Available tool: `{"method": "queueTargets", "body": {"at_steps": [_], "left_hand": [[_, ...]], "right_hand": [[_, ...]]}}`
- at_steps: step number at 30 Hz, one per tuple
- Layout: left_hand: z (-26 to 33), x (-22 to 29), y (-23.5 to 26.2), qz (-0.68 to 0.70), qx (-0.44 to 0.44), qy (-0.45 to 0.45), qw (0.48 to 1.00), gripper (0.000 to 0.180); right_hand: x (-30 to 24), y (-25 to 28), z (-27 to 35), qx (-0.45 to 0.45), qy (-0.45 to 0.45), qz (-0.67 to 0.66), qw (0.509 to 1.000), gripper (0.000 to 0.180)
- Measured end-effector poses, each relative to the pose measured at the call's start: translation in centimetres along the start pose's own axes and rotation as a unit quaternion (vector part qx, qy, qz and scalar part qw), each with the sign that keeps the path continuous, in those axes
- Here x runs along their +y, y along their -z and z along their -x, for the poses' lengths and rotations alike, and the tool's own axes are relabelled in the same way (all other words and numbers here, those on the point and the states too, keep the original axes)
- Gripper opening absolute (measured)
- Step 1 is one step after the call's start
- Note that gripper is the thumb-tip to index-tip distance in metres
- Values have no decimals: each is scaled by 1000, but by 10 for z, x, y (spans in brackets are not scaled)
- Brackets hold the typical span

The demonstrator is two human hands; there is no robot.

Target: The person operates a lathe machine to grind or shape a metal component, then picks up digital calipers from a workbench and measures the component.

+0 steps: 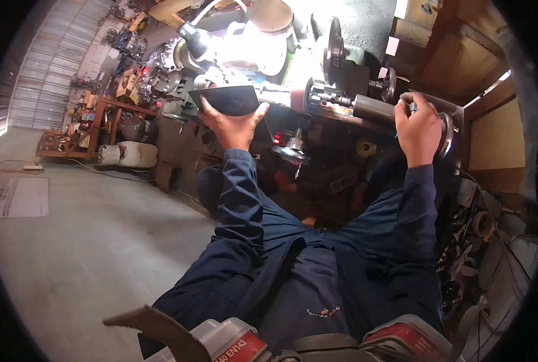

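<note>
- Head view: lathe [317, 90] across upper centre of frame, glare washing out its upper left end.
- Step in hand, as judged: setting up or feeding at the tailstock end while steadying the dark flat plate [232, 99].
- Left hand [232, 123], upper centre: fingers spread along the plate's lower edge, gripping it.
- Right hand [419, 123], upper right: clenched over the handwheel [446, 133].
- Next move calls for, probably, a slow turn of the wheel, plate held level.

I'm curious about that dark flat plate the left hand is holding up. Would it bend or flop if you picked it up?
The dark plate probably stays stiff: it juts out flat from the left hand without sagging. It looks thin, so likely fairly light, since one hand supports it.
</note>
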State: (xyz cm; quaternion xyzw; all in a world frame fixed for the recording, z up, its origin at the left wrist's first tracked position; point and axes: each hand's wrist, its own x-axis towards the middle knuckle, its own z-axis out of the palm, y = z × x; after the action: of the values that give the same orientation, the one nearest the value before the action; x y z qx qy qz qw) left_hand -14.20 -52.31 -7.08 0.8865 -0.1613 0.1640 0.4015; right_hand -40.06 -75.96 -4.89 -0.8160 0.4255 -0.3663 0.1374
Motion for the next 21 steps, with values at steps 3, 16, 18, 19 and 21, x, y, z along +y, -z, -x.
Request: {"method": "queueTargets", "body": {"at_steps": [3,16,18,19,21], "left_hand": [[-2,8,-1,-52,7,-24,998,143],[6,22,-12,-123,20,-77,989,142],[9,30,-13,-161,30,-83,983,140],[10,32,-13,-199,41,-88,975,139],[7,27,-15,-159,35,-94,982,140]], "right_hand": [[4,0,1,6,-4,-11,1000,14],[8,3,1,19,20,-25,999,17],[7,4,1,21,21,-23,999,17],[7,4,1,23,26,-27,999,17],[6,4,1,25,29,-31,999,17]]}}
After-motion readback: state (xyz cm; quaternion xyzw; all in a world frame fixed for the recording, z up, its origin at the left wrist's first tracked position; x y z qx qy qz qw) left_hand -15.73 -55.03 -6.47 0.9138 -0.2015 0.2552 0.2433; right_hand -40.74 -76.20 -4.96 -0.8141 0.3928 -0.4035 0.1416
